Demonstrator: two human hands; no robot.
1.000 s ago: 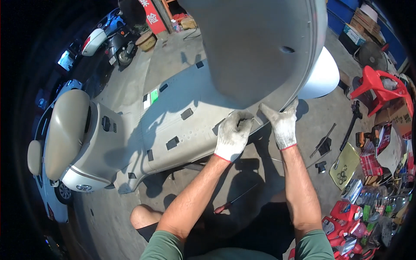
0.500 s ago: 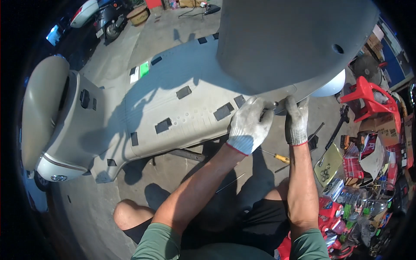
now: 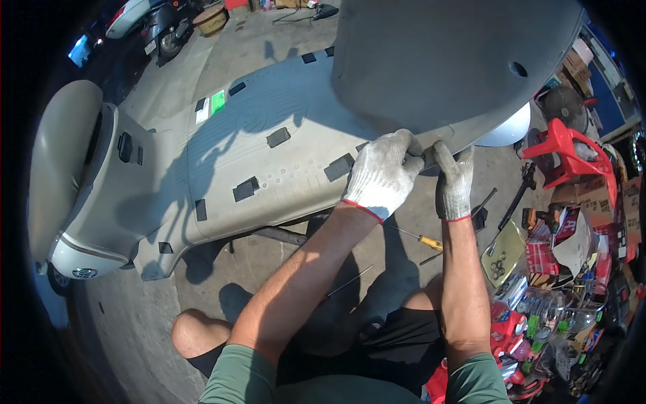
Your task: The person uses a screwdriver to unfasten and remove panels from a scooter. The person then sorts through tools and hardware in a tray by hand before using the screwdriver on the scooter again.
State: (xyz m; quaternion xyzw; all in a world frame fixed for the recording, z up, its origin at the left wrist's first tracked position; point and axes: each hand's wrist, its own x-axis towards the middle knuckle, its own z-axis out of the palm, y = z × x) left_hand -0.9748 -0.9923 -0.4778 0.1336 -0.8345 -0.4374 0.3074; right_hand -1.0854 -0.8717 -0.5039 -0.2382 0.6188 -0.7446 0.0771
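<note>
A beige scooter's footboard [image 3: 303, 176], with dark square pads stuck on it, stretches across in front of me. Its tall grey front panel [image 3: 457, 60] rises at the upper right. My left hand [image 3: 385, 174], in a white knitted glove, is closed at the footboard's near edge below that panel. Whatever its fingertips pinch is hidden. Beside it my gloved right hand [image 3: 454, 178] touches the panel's lower edge, with its fingers apart and nothing visible in them. On the floor below lies a screwdriver [image 3: 429, 243] with a yellow handle.
To the right stands a red plastic chair [image 3: 564, 151]. A cordless drill [image 3: 555, 225], a yellowish sheet [image 3: 505, 252] with small rings, boxes and several bottles crowd the floor there. The scooter seat [image 3: 64, 161] is at far left; a thin rod [image 3: 350, 281] lies near my knees.
The view has shifted slightly. My right fingers have spread and drawn back a little from the left hand. A small round metal piece seen between my hands is now hidden.
</note>
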